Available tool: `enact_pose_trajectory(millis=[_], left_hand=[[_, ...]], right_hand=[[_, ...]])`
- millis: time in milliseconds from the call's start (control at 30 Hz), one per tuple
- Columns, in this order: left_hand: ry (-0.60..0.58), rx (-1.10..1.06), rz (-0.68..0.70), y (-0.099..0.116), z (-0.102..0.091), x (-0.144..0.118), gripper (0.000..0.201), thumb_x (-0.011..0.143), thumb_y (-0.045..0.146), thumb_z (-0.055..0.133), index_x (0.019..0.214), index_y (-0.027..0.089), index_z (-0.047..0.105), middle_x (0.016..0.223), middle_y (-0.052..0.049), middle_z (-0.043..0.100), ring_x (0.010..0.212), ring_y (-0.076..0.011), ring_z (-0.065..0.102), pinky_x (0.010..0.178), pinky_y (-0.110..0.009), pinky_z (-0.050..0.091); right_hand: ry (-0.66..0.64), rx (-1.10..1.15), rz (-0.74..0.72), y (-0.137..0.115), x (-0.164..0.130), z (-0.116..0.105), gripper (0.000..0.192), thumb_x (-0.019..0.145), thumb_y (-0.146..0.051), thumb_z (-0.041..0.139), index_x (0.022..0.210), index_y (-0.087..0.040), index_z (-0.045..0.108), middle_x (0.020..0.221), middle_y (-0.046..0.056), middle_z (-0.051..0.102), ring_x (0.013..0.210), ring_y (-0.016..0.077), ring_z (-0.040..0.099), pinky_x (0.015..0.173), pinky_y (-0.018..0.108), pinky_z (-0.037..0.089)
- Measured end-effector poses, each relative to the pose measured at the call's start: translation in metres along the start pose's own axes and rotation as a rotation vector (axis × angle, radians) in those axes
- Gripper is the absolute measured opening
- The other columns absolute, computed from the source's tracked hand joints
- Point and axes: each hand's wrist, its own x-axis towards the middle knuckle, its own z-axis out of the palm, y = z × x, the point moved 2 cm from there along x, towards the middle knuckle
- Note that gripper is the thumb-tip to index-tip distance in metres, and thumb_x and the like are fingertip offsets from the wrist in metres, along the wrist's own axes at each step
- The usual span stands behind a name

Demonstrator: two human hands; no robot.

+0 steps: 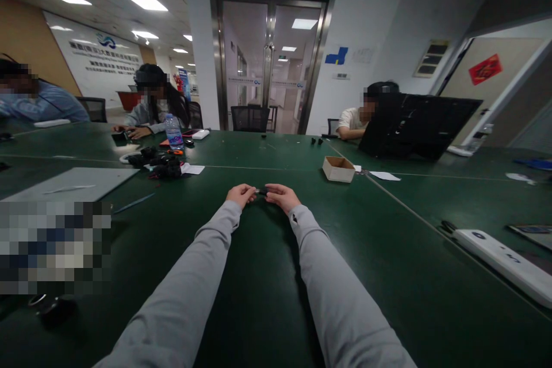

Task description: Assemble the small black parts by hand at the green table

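Observation:
Both arms, in light grey sleeves, reach forward over the dark green table (259,287). Between my hands is a small black-and-silver object (261,191), too small and dim to name. My left hand (242,194) pinches its silver end between thumb and fingers. From the other side, my right hand (282,196) has its fingers closed on the black end. The fingers hide parts of the object, and both hands are just above or resting on the tabletop; I cannot tell which.
An open cardboard box (338,169) stands right of my hands. Tangled black gear (157,162) and a water bottle (173,133) are at left. A white power strip (504,259) lies at right, a monitor (416,123) beyond. Several people sit around the table.

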Motion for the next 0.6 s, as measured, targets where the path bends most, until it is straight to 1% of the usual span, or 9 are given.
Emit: enact_pose_trajectory(millis=[133,333,467,600], left_hand=[[0.008,0.006,0.012,0.0011,0.0009,0.0011,0.022,0.069,0.034,0.058,0.07,0.013,0.058,0.056,-0.002,0.061,0.048,-0.0086,0.053,0.047,-0.019,0.041],[0.098,0.131,-0.004,-0.0002,0.005,0.0052,0.033,0.07,0.046,0.053,0.07,0.014,0.06,0.057,-0.003,0.062,0.049,-0.0102,0.054,0.044,-0.02,0.042],[0.086,0.163,0.003,0.0005,0.0054,0.004,0.036,0.069,0.05,0.053,0.067,0.015,0.06,0.055,-0.003,0.06,0.046,-0.0099,0.052,0.044,-0.02,0.043],[0.093,0.194,-0.012,-0.0007,0.0053,0.0058,0.041,0.068,0.056,0.051,0.063,0.015,0.058,0.051,-0.001,0.057,0.043,-0.0095,0.049,0.042,-0.021,0.04]], right_hand=[[0.002,0.004,0.004,-0.0017,-0.002,0.0004,0.038,0.055,-0.009,0.071,0.092,-0.016,0.063,0.089,0.005,0.064,0.065,0.0113,0.063,0.066,0.024,0.053],[0.044,0.028,0.021,-0.0073,-0.0042,0.0028,0.035,0.057,-0.006,0.068,0.091,-0.017,0.063,0.089,0.005,0.064,0.064,0.0101,0.063,0.065,0.023,0.053],[0.04,0.038,0.017,-0.0076,-0.0043,0.0027,0.036,0.057,-0.005,0.068,0.09,-0.017,0.063,0.09,0.004,0.064,0.063,0.0096,0.062,0.065,0.023,0.053],[0.051,0.029,-0.005,-0.0026,-0.0021,0.0012,0.039,0.054,-0.007,0.071,0.091,-0.017,0.063,0.09,0.004,0.063,0.065,0.0105,0.063,0.067,0.024,0.053]])
